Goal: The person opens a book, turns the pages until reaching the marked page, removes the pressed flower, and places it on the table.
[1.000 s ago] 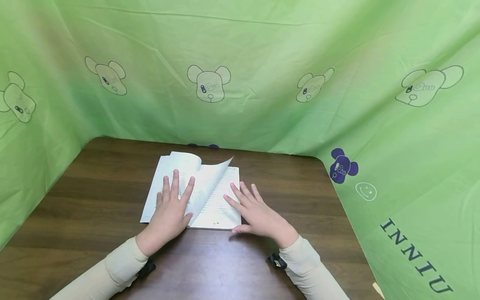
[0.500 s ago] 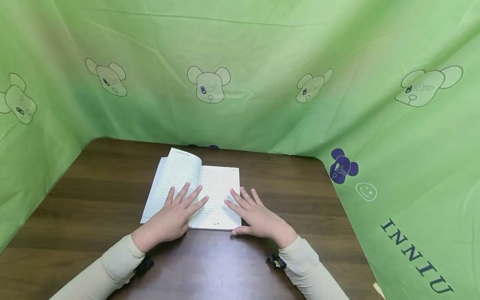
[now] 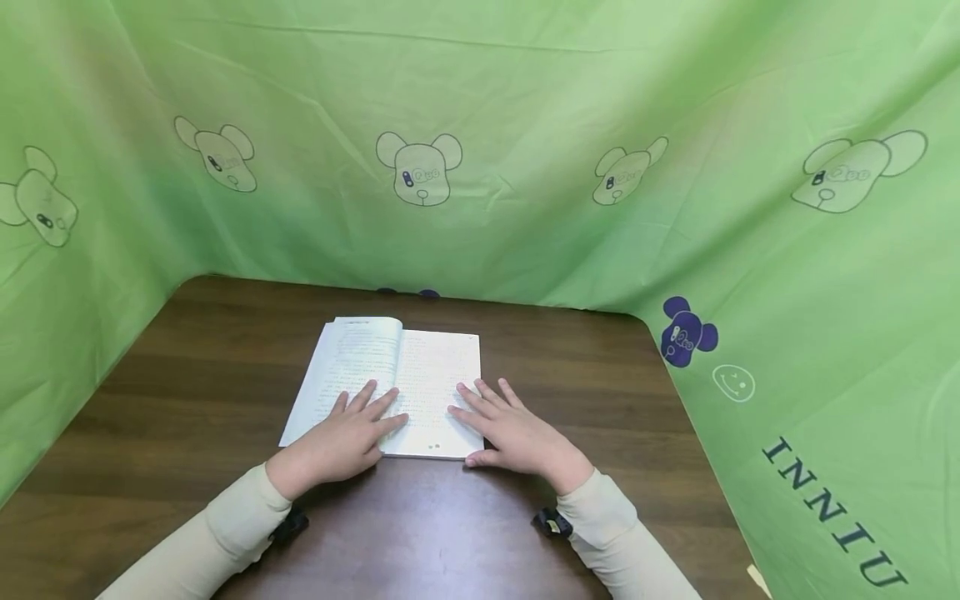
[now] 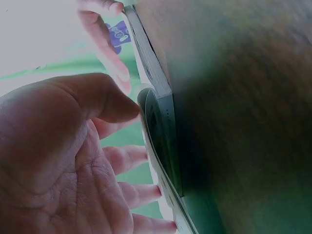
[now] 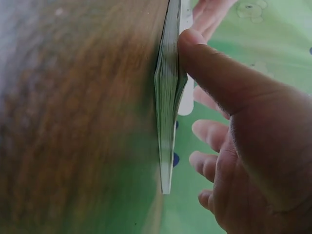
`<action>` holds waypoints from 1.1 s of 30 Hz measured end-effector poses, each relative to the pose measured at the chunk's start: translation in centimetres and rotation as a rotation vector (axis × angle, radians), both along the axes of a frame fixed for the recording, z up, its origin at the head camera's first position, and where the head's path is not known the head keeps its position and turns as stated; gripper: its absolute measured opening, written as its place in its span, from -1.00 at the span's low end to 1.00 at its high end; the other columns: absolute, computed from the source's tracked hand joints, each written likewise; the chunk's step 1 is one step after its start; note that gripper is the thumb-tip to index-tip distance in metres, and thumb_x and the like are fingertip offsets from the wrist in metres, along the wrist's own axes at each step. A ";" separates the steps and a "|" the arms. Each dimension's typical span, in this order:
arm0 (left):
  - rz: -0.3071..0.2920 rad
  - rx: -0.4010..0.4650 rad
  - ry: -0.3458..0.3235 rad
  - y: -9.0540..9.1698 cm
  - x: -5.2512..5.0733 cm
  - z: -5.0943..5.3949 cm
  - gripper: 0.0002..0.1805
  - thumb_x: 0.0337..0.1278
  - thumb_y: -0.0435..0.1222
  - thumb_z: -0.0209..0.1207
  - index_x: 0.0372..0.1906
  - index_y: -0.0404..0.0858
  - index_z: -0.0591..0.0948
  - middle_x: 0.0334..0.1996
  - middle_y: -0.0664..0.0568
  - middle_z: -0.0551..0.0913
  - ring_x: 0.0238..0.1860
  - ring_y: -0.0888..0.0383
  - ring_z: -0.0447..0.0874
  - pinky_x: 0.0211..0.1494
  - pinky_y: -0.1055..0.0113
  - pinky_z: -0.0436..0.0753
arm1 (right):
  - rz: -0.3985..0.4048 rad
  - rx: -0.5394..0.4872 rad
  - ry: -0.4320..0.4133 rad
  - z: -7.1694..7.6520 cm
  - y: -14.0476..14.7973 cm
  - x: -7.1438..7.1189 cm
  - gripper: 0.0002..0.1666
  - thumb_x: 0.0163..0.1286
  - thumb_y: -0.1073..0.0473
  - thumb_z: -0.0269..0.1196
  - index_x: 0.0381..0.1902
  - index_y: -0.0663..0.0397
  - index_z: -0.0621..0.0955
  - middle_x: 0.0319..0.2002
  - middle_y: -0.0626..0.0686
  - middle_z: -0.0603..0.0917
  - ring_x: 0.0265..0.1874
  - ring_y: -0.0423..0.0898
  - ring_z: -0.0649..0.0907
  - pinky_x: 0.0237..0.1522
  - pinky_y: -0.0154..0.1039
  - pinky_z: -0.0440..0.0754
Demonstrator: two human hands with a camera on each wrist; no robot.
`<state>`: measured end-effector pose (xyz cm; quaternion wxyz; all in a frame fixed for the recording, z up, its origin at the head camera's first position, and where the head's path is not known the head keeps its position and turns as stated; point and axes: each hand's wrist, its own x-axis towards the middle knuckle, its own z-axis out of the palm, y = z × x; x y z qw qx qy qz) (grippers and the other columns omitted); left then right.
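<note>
The book lay spread, pages up, on the surface, its fold running toward the far side. The left hand was nearer that fold — it slanted across the close part of the left page, fingertips on the paper around the fold — while the right hand angled over the right page's near outer corner, thumb at the edge. Both hands were apart from each other, fingers spread, gripping nothing.

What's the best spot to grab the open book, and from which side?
Probably the right edge of the book, from the right: that half is a thick, flat stack of pages, while the left half is thin and curves near the middle.
</note>
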<state>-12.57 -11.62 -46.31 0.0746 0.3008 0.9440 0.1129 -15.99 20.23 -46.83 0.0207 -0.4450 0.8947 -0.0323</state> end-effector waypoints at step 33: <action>0.087 0.012 0.026 0.6 0.2 -0.6 -0.44 0.32 0.02 0.30 0.35 -0.07 0.60 0.55 -0.15 0.30 0.57 -0.36 0.08 0.30 -0.53 0.27 | 0.081 0.032 0.040 0.5 -0.2 0.4 -0.62 0.47 -0.06 0.30 0.19 -0.19 0.73 0.38 0.04 0.57 0.40 0.12 0.51 0.43 0.24 0.35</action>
